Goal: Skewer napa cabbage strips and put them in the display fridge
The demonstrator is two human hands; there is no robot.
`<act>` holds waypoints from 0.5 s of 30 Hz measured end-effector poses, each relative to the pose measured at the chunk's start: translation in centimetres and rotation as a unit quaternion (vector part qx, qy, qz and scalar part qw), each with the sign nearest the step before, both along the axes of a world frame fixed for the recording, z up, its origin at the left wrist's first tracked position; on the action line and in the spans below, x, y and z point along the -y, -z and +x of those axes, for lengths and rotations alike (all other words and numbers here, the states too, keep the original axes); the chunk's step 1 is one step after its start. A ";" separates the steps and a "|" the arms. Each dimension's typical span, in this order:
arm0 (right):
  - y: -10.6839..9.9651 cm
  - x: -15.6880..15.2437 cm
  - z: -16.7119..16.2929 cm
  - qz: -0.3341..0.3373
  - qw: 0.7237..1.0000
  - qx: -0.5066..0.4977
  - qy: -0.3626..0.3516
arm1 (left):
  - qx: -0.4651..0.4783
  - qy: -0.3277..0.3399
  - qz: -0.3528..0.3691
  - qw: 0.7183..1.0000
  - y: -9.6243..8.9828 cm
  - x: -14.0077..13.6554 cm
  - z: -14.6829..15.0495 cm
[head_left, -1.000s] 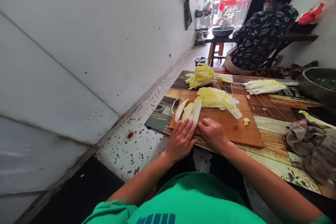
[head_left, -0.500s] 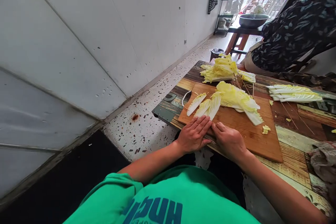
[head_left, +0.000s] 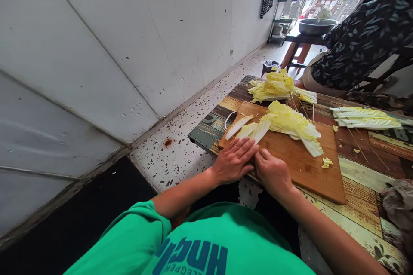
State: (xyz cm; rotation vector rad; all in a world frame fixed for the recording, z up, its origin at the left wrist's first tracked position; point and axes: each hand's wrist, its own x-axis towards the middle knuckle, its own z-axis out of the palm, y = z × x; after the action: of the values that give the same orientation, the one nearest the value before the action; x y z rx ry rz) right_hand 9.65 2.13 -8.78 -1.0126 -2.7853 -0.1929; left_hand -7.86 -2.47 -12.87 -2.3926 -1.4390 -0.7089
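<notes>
Cabbage leaves [head_left: 259, 131] under flat left hand [head_left: 232, 162], cutting board [head_left: 292, 161] on patchwork desk [head_left: 359, 180] near white wall [head_left: 155, 38]; right grip [head_left: 273, 172] curled closed, contents hidden.

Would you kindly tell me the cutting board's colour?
The cutting board is a warm orange-brown, best seen in the head view.

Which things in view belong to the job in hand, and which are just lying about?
Seemingly in the job: leaves under the left hand; right hand; larger leaves; cutting board; leaf stack with sticks.

Seemingly just lying about: crumpled cloth; leaf scrap; floor bin.
</notes>
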 end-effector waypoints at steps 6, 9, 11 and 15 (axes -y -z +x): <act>-1.0 1.9 -4.7 -0.136 0.981 -0.138 0.027 | 0.034 -0.010 0.003 0.999 -0.6 1.1 -3.5; -1.3 3.0 -3.8 -0.128 0.973 -0.192 0.022 | 0.024 0.028 0.036 0.999 -1.1 2.2 -3.4; -1.2 4.0 -2.8 -0.111 0.970 -0.216 0.009 | 0.031 0.038 0.070 0.996 -1.3 3.0 -2.7; -0.6 4.0 -1.4 -0.079 0.977 -0.199 0.005 | 0.015 0.026 0.059 0.998 -0.8 3.0 -1.1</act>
State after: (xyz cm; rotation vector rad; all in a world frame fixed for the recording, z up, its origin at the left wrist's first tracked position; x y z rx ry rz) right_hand 8.24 -1.87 -8.20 -0.9740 -2.4583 0.2134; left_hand -8.94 -5.47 -12.10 -2.3449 -1.3121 -0.8222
